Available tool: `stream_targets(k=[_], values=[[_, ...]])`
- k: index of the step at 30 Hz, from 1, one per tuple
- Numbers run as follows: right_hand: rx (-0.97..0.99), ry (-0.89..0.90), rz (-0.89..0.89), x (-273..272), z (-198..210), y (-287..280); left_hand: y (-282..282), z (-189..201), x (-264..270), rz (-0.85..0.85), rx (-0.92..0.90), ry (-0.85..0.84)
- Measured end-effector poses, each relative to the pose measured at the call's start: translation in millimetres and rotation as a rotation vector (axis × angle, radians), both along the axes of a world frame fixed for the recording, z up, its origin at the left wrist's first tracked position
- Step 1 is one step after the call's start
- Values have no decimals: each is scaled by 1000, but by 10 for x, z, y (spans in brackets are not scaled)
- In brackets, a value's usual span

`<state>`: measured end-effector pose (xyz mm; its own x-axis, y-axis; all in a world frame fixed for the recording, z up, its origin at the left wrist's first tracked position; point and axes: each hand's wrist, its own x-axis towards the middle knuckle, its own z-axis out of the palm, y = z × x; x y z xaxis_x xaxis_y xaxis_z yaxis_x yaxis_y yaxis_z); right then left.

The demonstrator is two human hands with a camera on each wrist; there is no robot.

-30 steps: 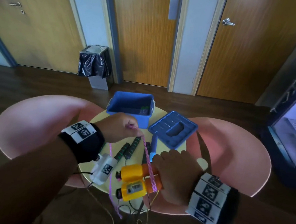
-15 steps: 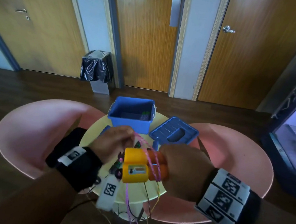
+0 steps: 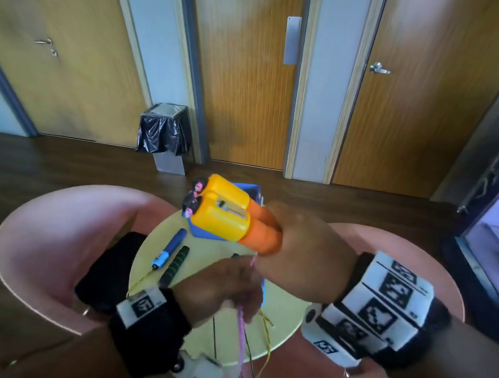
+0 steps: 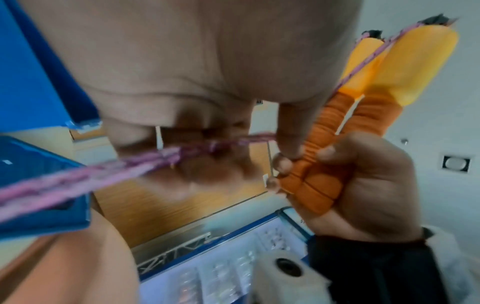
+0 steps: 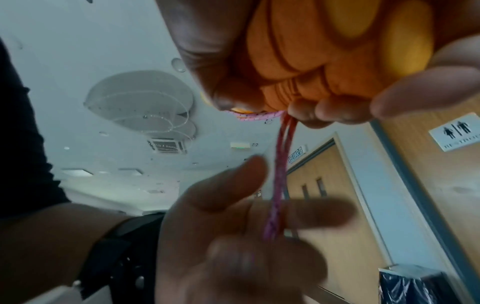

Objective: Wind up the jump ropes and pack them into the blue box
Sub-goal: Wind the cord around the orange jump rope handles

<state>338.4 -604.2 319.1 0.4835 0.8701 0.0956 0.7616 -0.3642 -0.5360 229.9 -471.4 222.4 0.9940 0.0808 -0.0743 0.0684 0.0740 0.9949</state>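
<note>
The two orange-and-yellow handles [image 3: 232, 222] of a jump rope are held side by side above the blue box [image 3: 255, 191], which they mostly hide. The right hand [image 3: 303, 253] is wrapped tight round their orange grips, yellow ends pointing away from the person. The pink cord [image 4: 145, 158] runs from the handles down into the left hand [image 3: 219, 287], just below the right one, whose fingers pinch it doubled; the rest hangs below the tabletop [image 3: 226, 334] edge. Left of the box on the round yellow tabletop lie a blue handle [image 3: 171, 246] and a black handle with green rings [image 3: 175, 265]. A yellow cord [image 3: 267, 332] trails off the near edge.
</note>
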Motion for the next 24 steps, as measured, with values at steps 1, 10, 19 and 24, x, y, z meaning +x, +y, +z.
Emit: stream_targets(k=[1, 10, 19, 24], values=[[7, -11, -16, 10, -14, 18, -59, 21, 59, 133, -2, -43], [-313, -293, -302, 550, -596, 54, -183, 163, -109, 264, 717, 11], [-629, -594, 20, 11, -873, 146, 128, 315, -37, -109, 1614, 28], [-566, -598, 180, -198, -745, 77, 514, 378, 113, -197, 1309, 111]])
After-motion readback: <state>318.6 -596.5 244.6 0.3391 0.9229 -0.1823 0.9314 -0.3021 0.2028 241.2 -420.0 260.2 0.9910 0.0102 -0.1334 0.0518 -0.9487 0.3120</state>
